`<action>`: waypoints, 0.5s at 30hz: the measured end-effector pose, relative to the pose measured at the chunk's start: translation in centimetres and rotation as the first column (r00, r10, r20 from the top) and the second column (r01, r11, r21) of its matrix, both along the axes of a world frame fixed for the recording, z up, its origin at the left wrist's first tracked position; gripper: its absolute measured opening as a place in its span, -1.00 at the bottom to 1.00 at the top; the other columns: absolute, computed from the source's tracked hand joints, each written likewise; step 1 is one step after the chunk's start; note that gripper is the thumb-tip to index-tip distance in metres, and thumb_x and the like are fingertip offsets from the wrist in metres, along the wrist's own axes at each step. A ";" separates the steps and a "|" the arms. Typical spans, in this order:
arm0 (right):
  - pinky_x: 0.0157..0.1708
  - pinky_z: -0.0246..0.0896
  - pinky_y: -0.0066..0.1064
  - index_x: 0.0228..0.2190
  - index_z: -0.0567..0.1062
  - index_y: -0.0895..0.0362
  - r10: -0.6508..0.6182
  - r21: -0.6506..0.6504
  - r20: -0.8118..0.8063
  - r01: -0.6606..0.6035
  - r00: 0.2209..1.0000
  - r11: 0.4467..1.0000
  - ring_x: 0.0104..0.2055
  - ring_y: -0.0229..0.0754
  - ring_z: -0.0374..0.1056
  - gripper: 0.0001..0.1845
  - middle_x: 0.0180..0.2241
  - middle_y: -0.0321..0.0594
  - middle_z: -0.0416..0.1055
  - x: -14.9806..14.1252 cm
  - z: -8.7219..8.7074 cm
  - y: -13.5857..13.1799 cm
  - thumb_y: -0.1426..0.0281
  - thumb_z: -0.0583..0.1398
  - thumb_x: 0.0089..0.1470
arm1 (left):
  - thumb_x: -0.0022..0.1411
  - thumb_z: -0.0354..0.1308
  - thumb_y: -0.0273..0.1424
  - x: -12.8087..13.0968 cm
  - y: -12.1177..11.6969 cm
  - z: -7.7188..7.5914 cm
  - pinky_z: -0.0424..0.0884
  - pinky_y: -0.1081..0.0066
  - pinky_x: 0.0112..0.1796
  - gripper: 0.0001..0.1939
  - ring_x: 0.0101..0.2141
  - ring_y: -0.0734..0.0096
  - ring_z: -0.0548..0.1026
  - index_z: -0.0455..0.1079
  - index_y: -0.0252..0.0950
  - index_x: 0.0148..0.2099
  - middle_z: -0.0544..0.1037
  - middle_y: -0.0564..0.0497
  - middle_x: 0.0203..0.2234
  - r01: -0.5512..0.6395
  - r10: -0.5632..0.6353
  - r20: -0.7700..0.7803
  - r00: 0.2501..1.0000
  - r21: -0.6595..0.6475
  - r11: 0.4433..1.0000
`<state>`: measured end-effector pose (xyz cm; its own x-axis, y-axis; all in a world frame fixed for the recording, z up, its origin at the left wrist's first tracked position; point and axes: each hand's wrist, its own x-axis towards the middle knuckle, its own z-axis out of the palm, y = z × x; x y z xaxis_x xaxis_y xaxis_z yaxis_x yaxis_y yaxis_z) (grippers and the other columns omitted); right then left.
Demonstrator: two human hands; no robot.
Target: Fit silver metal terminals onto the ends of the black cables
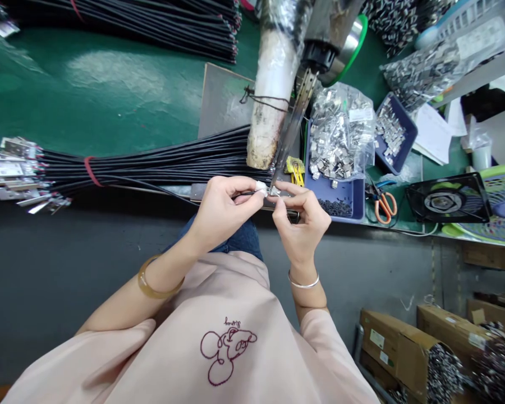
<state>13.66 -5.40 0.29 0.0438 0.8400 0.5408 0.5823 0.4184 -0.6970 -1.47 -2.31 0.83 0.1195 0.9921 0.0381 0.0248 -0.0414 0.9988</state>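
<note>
At the bench edge my left hand (231, 205) pinches the end of a black cable (168, 193), its thumb and forefinger closed; white wrapping covers a fingertip. Close beside it, my right hand (301, 216) has thumb and fingers pressed together on a small silvery metal connector piece (275, 191) at the cable's end. The fingers partly hide where cable and connector meet. A bundle of black cables (151, 163), tied with a red band (91, 171), lies behind my left hand. Just above both hands hangs the tip of a metal tool (297, 120) beside a wrapped white pipe (267, 112).
Right of my hands, a blue tray (359, 205) holds bagged metal connectors (336, 140) and small black parts. Farther right are a smaller tray (406, 151), orange-handled pliers (385, 207) and a black fan (448, 199). More cables (151, 25) lie at the back; cardboard boxes (398, 348) stand below.
</note>
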 end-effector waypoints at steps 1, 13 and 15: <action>-0.19 0.57 -0.34 -0.40 0.42 0.07 -0.001 -0.007 -0.005 0.001 1.000 1.000 -0.21 -0.21 0.60 -0.88 -0.17 -0.23 0.63 0.0 0.0 0.0 0.51 0.22 0.15 | 0.11 0.21 -0.42 0.0 0.0 0.0 0.10 0.51 -0.56 -0.85 -0.61 0.59 0.21 0.57 -0.36 -0.42 0.41 0.09 -0.66 0.005 -0.005 0.005 1.000 -0.013 1.000; -0.18 0.56 -0.31 -0.40 0.42 0.07 -0.018 0.034 0.035 0.017 0.999 0.999 -0.17 -0.19 0.60 -0.88 -0.18 -0.23 0.62 -0.1 0.0 0.4 0.50 0.22 0.15 | 0.15 0.21 -0.43 0.0 0.2 -0.1 0.06 0.48 -0.56 -0.83 -0.61 0.60 0.12 0.51 -0.33 -0.48 0.29 0.11 -0.68 0.013 -0.013 -0.031 0.999 0.023 1.000; -0.15 0.56 -0.29 -0.40 0.43 0.06 -0.014 0.075 0.073 0.009 0.997 0.997 -0.12 -0.17 0.59 -0.87 -0.22 -0.25 0.62 -0.2 0.3 0.4 0.52 0.23 0.14 | 0.13 0.22 -0.45 -0.1 0.2 0.2 0.04 0.47 -0.56 -0.85 -0.60 0.59 0.11 0.51 -0.33 -0.48 0.22 0.13 -0.69 -0.006 0.008 -0.042 0.999 0.056 0.998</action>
